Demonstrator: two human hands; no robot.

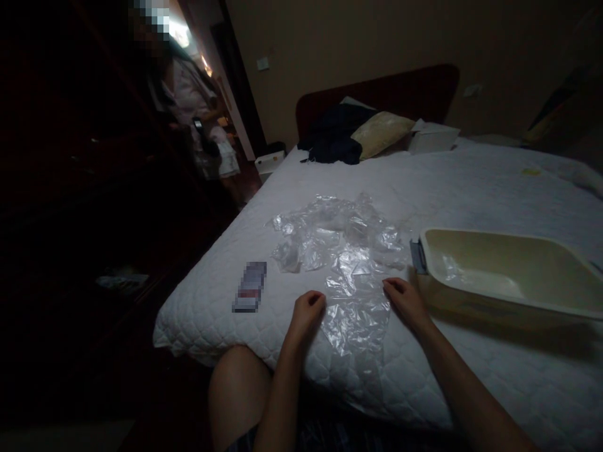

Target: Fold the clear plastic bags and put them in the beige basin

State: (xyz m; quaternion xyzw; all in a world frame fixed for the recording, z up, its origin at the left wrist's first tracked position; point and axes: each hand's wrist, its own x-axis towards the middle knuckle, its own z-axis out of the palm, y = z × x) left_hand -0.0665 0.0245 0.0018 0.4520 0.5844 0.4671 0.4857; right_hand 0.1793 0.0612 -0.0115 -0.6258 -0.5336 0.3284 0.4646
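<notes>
A clear plastic bag (355, 320) lies crinkled on the white quilted bed in front of me. At its left edge, my left hand (308, 311) is closed in a pinch on the film. My right hand (402, 298) pinches the opposite edge, thumb against fingers. More crumpled clear plastic bags (325, 229) spread out beyond, overlapping the far end of this one. To the right of my right hand stands a cream plastic bin (494, 263) with a grey latch on its near corner.
A blurred-out phone-like object (250, 287) lies left of my left hand. Dark clothing (336, 132), a yellowish pillow (381, 133) and a white box (434, 138) are piled by the headboard (424, 85). Another person (198, 113) stands near the doorway at left.
</notes>
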